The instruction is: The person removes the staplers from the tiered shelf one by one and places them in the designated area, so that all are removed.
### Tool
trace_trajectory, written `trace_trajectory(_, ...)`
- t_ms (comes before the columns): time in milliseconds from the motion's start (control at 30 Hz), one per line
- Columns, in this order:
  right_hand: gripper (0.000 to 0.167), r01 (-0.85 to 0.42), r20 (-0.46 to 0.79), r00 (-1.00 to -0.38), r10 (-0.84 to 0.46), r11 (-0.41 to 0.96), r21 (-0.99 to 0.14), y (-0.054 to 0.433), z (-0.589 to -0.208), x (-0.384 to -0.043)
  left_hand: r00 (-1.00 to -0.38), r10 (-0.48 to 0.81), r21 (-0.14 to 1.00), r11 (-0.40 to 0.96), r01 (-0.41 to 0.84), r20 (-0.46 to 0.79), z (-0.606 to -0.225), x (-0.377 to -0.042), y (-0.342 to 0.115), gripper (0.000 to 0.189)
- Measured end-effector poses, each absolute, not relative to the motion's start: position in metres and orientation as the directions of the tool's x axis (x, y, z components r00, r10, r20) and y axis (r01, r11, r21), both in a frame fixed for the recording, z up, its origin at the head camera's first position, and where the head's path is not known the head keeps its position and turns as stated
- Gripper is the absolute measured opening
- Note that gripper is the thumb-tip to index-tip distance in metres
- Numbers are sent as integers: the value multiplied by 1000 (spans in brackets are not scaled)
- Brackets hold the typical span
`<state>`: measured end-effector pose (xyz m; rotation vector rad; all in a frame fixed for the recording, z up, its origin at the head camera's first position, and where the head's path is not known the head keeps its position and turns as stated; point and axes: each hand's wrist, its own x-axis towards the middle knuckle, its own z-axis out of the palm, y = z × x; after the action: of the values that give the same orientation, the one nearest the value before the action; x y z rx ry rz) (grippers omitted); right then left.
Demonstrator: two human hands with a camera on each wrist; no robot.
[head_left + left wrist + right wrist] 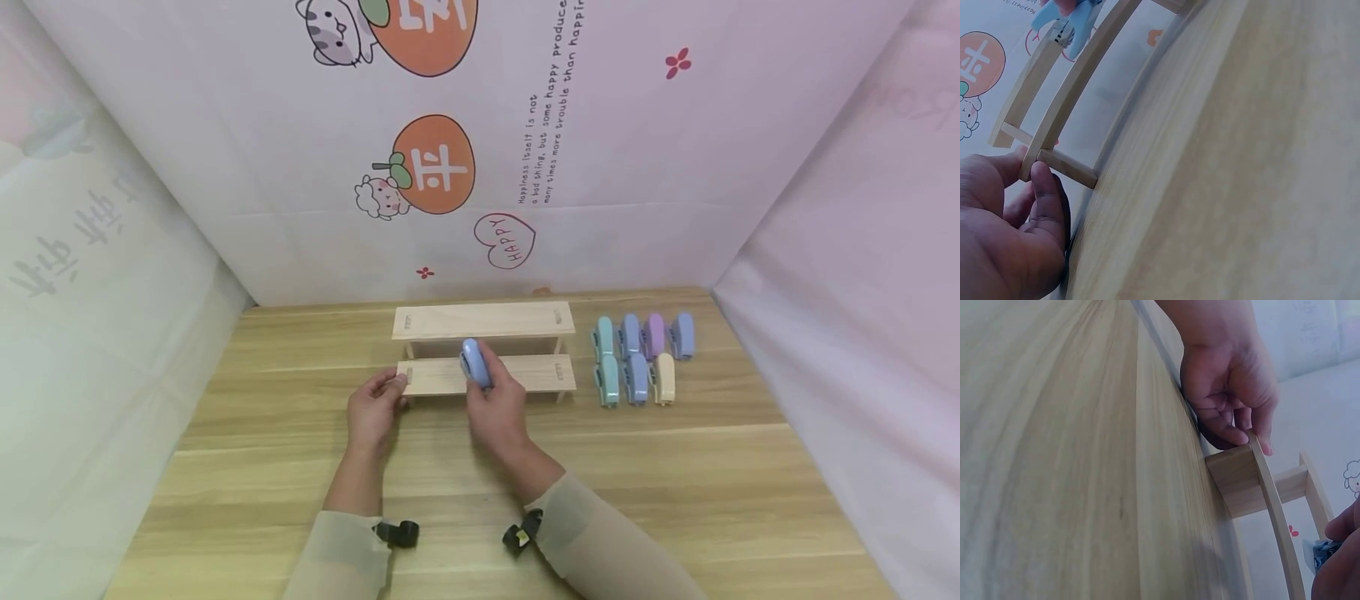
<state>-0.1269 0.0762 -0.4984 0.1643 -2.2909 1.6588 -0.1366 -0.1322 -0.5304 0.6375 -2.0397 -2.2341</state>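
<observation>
In the head view my left hand (372, 410) pinches the left end of the front wooden plank (435, 379) of a low two-step rack. Its thumb is on top and fingers are below, as the left wrist view shows on the front plank (1075, 84). My right hand (501, 410) holds a blue plastic clip (475, 364) above the middle of that plank. The left wrist view shows the metal spring of this clip (1085, 25); whether the clip touches the wood I cannot tell. Behind stands the higher rear plank (483, 320), with nothing on it.
Right of the rack, several clips lie in two rows: teal (609, 382), blue (637, 379), purple (655, 335) and cream (664, 379). White printed cloth (615, 167) hangs behind and at both sides of the wooden table (450, 483).
</observation>
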Motion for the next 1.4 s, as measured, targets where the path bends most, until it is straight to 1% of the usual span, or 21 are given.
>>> trace_trajectory(200, 63, -261, 310, -944, 113, 319, -911, 82, -500, -128, -916, -304, 964, -120, -236, -262, -529, -136, -132, 44)
trace_trajectory(433, 62, -230, 280, -951, 134, 302, -925, 89, -500, -129, -917, -302, 964, -119, -237, -262, -529, -135, -132, 43)
trace_trajectory(700, 61, -260, 320, -936, 147, 325, -909, 98, -497, -129, -913, -310, 964, -119, -239, -265, -530, -136, -131, 41)
trace_trajectory(867, 61, -212, 280, -947, 161, 343, -915, 104, -497, -130, -913, -295, 958, -119, -259, -283, -528, -135, -132, 43)
trace_trajectory(967, 62, -187, 258, -952, 167, 350, -918, 108, -497, -130, -912, -288, 956, -109, -272, -292, -519, -133, -131, 42)
trace_trajectory(1100, 62, -176, 252, -950, 183, 352, -919, 115, -498, -130, -915, -297, 961, -116, -250, -273, -522, -134, -131, 41)
trace_trajectory(1167, 62, -178, 256, -948, 191, 351, -919, 119, -499, -130, -916, -304, 964, -127, -233, -262, -531, -137, -132, 41)
trace_trajectory(1400, 63, -149, 226, -952, 205, 332, -931, 129, -500, -128, -913, -307, 962, -137, -237, -268, -531, -137, -132, 44)
